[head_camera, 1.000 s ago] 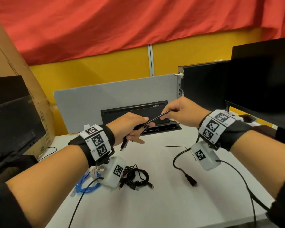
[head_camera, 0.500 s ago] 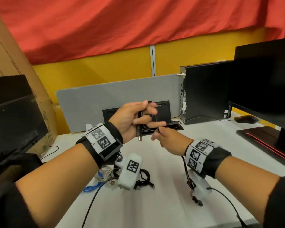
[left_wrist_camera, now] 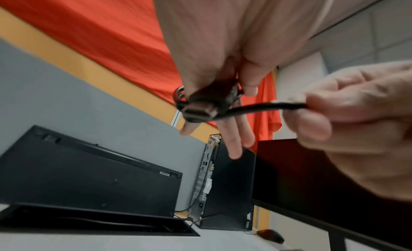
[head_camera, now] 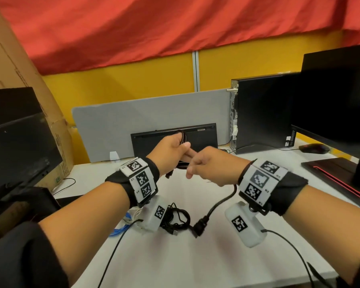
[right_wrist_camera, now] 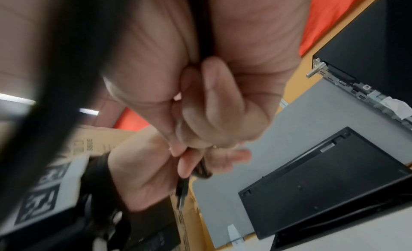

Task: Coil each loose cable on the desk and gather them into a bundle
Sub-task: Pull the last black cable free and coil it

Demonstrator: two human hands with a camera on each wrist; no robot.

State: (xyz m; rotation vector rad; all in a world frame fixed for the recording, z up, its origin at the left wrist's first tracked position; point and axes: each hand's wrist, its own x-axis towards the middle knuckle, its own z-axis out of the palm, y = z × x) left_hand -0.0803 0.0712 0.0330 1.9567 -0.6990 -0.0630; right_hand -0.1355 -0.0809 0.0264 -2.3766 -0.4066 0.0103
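flanking desk (head_camera: 195,256): monitors (head_camera: 330,96), tower (head_camera: 262,113)

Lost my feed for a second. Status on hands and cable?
Left hand holds coil. Right hand pinches black cable, tail on desk. Nothing in the way.

A yellow wall (head_camera: 123,88) was seen behind, topped by red drapery (head_camera: 175,28). A grey divider panel (head_camera: 154,113) was set at the back of the white tabletop (head_camera: 195,256). A cardboard box (head_camera: 19,69) was leaned at left; a black computer tower (head_camera: 262,113) and monitor (head_camera: 337,96) were placed at right.
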